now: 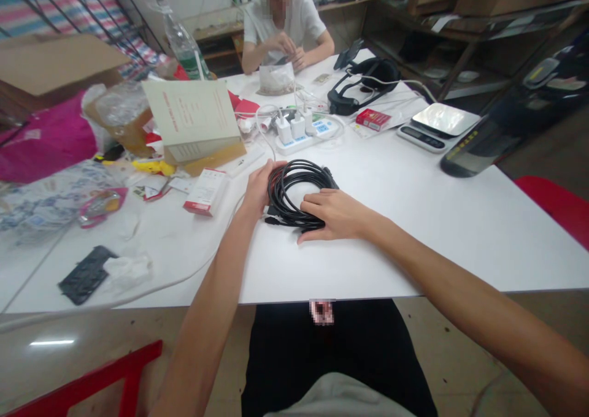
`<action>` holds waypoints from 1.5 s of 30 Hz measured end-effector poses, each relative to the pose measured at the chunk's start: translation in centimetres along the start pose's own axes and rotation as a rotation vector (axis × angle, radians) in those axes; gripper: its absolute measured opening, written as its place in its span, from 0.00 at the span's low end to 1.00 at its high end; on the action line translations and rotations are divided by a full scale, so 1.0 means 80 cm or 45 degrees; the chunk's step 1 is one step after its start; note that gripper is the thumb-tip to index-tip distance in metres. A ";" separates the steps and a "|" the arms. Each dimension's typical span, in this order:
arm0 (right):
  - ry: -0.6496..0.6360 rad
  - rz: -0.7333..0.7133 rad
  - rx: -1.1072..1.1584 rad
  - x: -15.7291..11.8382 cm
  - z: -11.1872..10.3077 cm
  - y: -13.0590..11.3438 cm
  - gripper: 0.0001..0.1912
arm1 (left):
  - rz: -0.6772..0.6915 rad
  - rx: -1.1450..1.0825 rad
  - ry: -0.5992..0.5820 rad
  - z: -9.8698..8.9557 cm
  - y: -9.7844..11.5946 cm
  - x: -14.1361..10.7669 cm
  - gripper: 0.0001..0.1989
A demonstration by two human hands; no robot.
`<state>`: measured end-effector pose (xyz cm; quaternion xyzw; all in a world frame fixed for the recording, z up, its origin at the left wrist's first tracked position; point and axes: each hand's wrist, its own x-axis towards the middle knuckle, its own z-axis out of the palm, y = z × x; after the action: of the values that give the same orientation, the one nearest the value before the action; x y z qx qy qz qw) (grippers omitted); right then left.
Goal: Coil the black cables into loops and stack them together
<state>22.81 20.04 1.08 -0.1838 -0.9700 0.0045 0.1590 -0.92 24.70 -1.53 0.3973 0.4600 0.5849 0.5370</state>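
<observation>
smooth white table [460, 214]; looped black cable [280, 190] (slightly glossy).

Even indoor light, a streak of glare on the floor [92, 330], blurry, stretched edges.

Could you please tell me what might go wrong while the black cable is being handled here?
A plug end of the black cable sticks out from the coil and might snag. The white cord runs close by the left forearm, so an arm movement could perhaps drag it.
</observation>
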 end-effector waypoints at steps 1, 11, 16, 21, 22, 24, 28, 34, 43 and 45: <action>-0.013 -0.010 -0.016 0.000 0.000 -0.001 0.40 | -0.001 0.016 0.001 0.001 0.001 -0.001 0.26; -0.292 0.146 -0.085 0.009 -0.005 -0.019 0.40 | 0.144 0.341 -0.196 0.013 0.013 -0.022 0.24; -0.287 0.169 -0.072 0.009 -0.008 -0.023 0.42 | 0.033 0.185 -0.213 0.019 0.017 -0.027 0.30; -0.216 0.205 -0.036 0.009 -0.010 -0.019 0.42 | 0.097 0.312 -0.333 0.014 0.020 -0.031 0.27; -0.169 0.203 -0.020 0.008 -0.010 -0.015 0.41 | 0.118 0.340 -0.350 0.012 0.019 -0.031 0.27; -0.031 0.198 0.031 0.003 -0.012 -0.004 0.40 | 0.132 0.353 -0.371 0.009 0.018 -0.030 0.26; 0.294 0.373 0.139 -0.008 -0.022 0.023 0.35 | 0.129 0.383 -0.398 0.008 0.017 -0.028 0.27; 0.564 0.729 0.212 -0.021 -0.036 0.051 0.33 | 0.069 0.400 -0.479 0.024 0.019 -0.040 0.27; 0.871 0.908 0.213 -0.035 -0.040 0.075 0.33 | 0.102 0.175 -0.322 0.039 0.009 -0.042 0.25; 0.907 0.928 0.201 -0.036 -0.044 0.075 0.33 | 0.139 0.029 -0.194 0.035 0.008 -0.035 0.23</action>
<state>28.56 24.44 3.12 -0.4875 -0.7252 0.0700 0.4812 1.89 22.21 -0.14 0.4709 0.4021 0.5762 0.5334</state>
